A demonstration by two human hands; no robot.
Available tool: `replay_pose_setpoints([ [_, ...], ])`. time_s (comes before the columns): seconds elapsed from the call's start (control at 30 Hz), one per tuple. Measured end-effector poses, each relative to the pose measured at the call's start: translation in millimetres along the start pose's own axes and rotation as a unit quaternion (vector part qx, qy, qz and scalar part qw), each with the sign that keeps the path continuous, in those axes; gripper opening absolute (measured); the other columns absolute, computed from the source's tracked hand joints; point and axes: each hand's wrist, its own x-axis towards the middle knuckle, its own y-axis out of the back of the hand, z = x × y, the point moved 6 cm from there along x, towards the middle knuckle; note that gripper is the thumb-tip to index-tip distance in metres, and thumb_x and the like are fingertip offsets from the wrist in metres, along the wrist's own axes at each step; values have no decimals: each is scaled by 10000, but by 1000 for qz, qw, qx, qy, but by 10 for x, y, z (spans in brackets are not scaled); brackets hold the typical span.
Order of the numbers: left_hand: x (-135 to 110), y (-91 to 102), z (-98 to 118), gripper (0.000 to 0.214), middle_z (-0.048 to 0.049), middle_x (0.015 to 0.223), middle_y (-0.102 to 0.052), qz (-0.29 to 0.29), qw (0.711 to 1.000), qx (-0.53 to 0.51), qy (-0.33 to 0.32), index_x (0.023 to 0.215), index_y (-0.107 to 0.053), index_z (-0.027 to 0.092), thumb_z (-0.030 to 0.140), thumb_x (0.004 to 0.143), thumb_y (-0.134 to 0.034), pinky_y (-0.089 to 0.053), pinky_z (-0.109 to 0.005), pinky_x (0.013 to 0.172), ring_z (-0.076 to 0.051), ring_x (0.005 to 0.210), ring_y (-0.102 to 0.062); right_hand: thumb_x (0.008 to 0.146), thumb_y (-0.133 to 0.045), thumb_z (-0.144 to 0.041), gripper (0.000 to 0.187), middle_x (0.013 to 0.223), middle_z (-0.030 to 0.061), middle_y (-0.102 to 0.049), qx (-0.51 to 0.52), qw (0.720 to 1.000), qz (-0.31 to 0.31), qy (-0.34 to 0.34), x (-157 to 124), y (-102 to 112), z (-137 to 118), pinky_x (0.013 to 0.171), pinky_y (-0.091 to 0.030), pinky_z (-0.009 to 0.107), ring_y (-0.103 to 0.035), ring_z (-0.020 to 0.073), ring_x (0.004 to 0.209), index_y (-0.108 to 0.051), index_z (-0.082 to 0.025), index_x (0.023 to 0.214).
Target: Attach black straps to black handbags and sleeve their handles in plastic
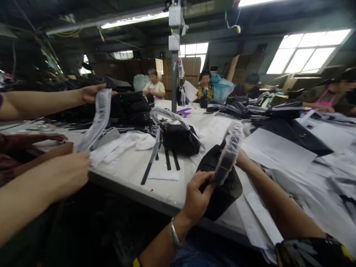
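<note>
A black handbag (219,196) is tilted at the table's front edge, its arched handle (232,142) wrapped in clear plastic. My left hand (197,191), with a silver bangle at the wrist, pinches the near base of that handle between thumb and fingers. Behind the handle, my right hand (242,159) is against the far side of the bag; its fingers are hidden by the handle and bag. Beyond them, another black handbag (180,139) with a plastic-wrapped handle rests on the white table (133,163).
At left, a co-worker's hands (66,170) stretch a clear plastic strip (97,115). Black straps (167,159) lie mid-table. White sheets (278,148) and black pieces (297,135) cover the right side. A grey post (174,81) rises from the table; several people work behind.
</note>
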Motion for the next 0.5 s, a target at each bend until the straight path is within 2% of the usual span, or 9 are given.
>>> replay_pose_setpoints([
  [0.07,14,136,-88,307,-85,1207,-667,2,1000,1,3,1180,-663,218,271,880,-628,-432,-391,1055,-246,1157,-593,826,-601,-303,351,997,140,-739,9,1000,13,-19,-140,14,38,742,-522,348,-702,286,847,-702,-107,1100],
  [0.13,73,475,-269,331,-99,1261,-637,19,999,22,22,1226,-624,201,299,914,-569,-468,-366,1021,-249,1173,-591,864,-574,-342,433,1165,131,-690,34,995,89,-36,-459,114,24,807,-529,366,-702,273,904,-625,-151,1249],
  [0.17,123,688,-403,316,-97,1209,-665,28,997,58,46,1213,-622,188,313,941,-518,-489,-356,992,-238,1125,-622,892,-544,-359,423,1208,110,-673,53,988,139,-36,-654,178,-13,850,-524,372,-696,264,946,-607,-188,1274],
  [0.2,184,930,-531,304,-95,1123,-701,55,987,138,60,1171,-641,170,320,944,-505,-511,-341,948,-227,1049,-657,910,-529,-382,392,1203,86,-677,64,985,157,-24,-833,200,-77,879,-519,373,-684,260,993,-621,-225,1257],
  [0.23,259,1122,-665,294,-94,1106,-708,46,965,248,73,1127,-664,164,318,947,-491,-508,-331,936,-222,1038,-657,925,-512,-403,363,1184,68,-687,73,984,160,-11,-986,204,-153,904,-514,373,-672,256,1027,-640,-250,1229],
  [0.27,339,1249,-807,293,-87,1115,-708,1,932,355,79,1097,-681,179,310,954,-462,-503,-328,926,-218,1044,-650,932,-503,-419,351,1171,59,-693,83,986,147,7,-1099,184,-242,921,-511,373,-664,253,1047,-654,-258,1205],
  [0.33,482,1414,-1061,203,-75,1073,-722,-60,909,404,83,988,-729,198,288,889,-577,-465,-343,955,-235,1044,-639,937,-495,-436,363,1191,59,-685,98,990,93,51,-1207,106,-437,963,-498,379,-642,252,1097,-654,-249,1203],
  [0.43,605,1417,-1330,189,-61,995,-738,-147,892,420,83,892,-760,217,244,705,-774,-455,-322,917,-247,984,-647,938,-494,-422,427,1231,70,-667,115,988,-2,102,-1166,-15,-679,998,-484,390,-622,252,1141,-581,-218,1302],
  [0.5,638,1381,-1428,196,-60,951,-740,-177,881,431,87,858,-768,219,232,665,-798,-458,-308,866,-244,928,-657,940,-492,-408,441,1214,69,-677,133,984,-41,107,-1097,-41,-777,984,-498,381,-633,246,1129,-556,-209,1328],
])
